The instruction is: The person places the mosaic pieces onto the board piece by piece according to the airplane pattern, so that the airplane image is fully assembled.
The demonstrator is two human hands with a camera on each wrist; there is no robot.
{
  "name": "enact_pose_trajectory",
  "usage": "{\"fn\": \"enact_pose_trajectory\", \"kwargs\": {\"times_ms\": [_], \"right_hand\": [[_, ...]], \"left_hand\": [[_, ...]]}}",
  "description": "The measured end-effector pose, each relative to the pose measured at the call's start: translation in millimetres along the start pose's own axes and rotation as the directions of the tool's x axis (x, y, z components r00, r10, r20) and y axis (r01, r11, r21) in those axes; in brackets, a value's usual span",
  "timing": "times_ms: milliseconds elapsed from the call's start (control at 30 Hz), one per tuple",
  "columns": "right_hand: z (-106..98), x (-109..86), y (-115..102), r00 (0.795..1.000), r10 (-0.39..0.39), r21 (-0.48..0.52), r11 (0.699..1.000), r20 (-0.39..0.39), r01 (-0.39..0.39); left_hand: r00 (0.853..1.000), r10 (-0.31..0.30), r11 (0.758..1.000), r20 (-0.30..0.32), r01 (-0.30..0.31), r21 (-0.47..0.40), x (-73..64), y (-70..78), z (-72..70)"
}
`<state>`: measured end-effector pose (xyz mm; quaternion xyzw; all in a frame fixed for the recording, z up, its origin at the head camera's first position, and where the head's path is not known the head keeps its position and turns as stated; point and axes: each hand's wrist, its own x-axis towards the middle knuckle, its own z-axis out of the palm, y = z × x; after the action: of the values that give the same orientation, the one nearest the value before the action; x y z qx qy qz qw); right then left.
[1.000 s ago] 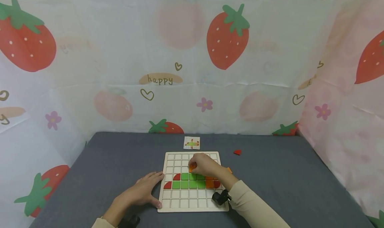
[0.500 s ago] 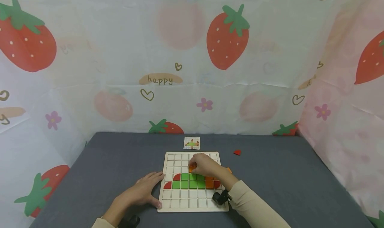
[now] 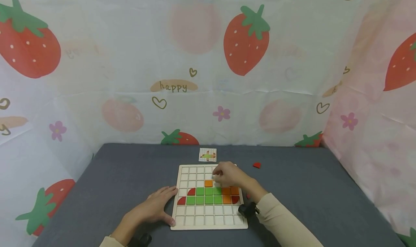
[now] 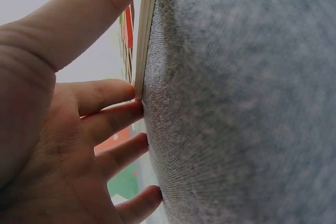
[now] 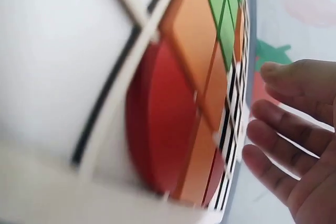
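A pale gridded board (image 3: pixel 204 221) lies on the table in the head view. It bears a row pattern of green tiles (image 3: pixel 200 200), orange tiles (image 3: pixel 226 200) and red rounded tiles (image 3: pixel 181 200). A single orange square tile (image 3: pixel 208 183) sits in a cell above the green ones. My left hand (image 3: pixel 156 205) rests against the board's left side, thumb by the near corner and fingertips along the edge (image 4: pixel 142 61). My right hand (image 3: pixel 230 174) hovers over the board's far right part, fingers loosely bent with nothing between them in the right wrist view.
A small pattern card (image 3: pixel 207 155) lies beyond the board. One red tile (image 3: pixel 257 165) is on the dark tablecloth (image 3: pixel 299 189) to the far right, and another red piece (image 3: pixel 248 196) shows beside the board's right edge. A printed curtain (image 3: pixel 208 59) stands behind.
My right hand has let go of the orange square tile and moved right and slightly away, leaving the tile in its cell. The left hand has stayed put.
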<state>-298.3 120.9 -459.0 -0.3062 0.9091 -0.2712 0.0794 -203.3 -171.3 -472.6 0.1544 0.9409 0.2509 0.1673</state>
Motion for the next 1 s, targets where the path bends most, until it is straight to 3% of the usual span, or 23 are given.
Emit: {"fn": "enact_pose_trajectory", "kwargs": {"times_ms": [633,1000], "right_hand": [[-34.3,-14.9,43.6,0.984,0.09,-0.03,0.995,-0.153,-0.096],[-41.0,-23.1,69.4,0.963,0.156,0.013,0.987,-0.218,-0.157]], "left_hand": [[0.999,0.034,0.999,0.0,-0.034,0.009,-0.8,1.7,-2.0],[0.999,0.034,0.999,-0.006,-0.034,0.001,-0.8,1.2,-1.3]]}}
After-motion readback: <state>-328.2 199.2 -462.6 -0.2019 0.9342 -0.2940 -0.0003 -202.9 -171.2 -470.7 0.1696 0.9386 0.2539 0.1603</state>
